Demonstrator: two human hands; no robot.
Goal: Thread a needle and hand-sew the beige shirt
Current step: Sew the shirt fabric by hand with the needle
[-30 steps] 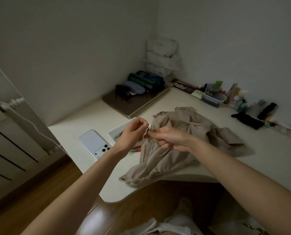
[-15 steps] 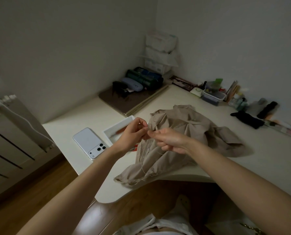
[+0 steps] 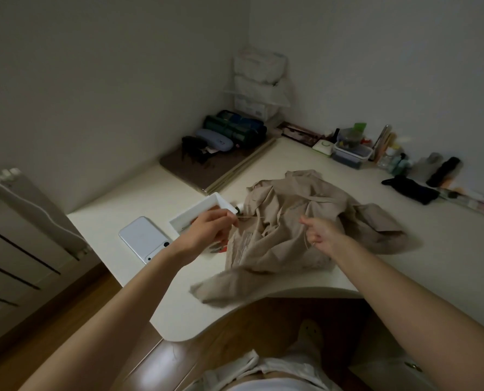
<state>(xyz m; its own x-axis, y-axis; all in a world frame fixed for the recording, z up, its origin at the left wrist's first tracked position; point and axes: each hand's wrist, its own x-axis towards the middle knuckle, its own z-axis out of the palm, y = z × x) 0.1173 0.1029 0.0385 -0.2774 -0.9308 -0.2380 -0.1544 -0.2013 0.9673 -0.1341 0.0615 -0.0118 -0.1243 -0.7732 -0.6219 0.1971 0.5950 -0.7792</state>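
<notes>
The left hand (image 3: 209,232) pinches one end of a thread (image 3: 249,218), and the right hand (image 3: 318,232), fingers curled, grips the other. The thread is stretched between them above the crumpled shirt (image 3: 286,241), which lies on the table (image 3: 432,263) directly under both hands.

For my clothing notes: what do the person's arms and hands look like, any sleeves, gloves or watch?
The left forearm and right forearm are bare to the frame's edge; no sleeve shows. The left hand and right hand wear no gloves. No watch or bracelet on either wrist. Any ring on the fingers is too small to tell.
</notes>
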